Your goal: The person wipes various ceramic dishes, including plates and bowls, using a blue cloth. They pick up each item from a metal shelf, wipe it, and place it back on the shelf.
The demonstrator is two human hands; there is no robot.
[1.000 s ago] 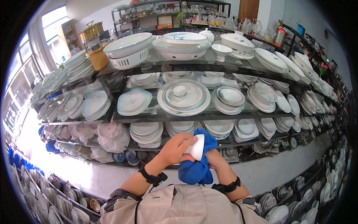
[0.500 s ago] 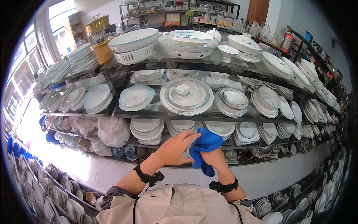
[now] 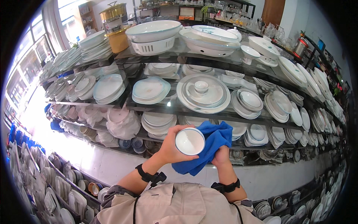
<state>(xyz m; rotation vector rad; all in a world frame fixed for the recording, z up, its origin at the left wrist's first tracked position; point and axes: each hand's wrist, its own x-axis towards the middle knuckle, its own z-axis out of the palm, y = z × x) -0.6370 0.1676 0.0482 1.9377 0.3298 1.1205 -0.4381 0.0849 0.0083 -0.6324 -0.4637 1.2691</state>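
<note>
A small white bowl with a blue rim (image 3: 190,141) is tipped so its inside faces me. Around its left side my left hand (image 3: 169,146) is closed, thumb below and fingers behind. Beside the bowl hangs a blue cloth (image 3: 213,140), bunched at the top and draping below the bowl. My right hand (image 3: 221,156) grips the cloth from its right side, with some fingers hidden by the fabric. The bowl's inside looks bare, and the cloth touches or passes behind its right edge; I cannot tell which.
A glass shelf rack ahead carries stacked plates (image 3: 151,88), a large plate set with a small cup (image 3: 201,87) on it, and big basins (image 3: 153,30) on top. Plastic-wrapped ware (image 3: 123,122) sits lower left. More racks of dishes (image 3: 71,194) flank me at both lower sides.
The bowl has turned from side-on, partly covered by the cloth, to open toward me. My right hand has drawn the cloth out of it to the right, and the cloth is more spread.
</note>
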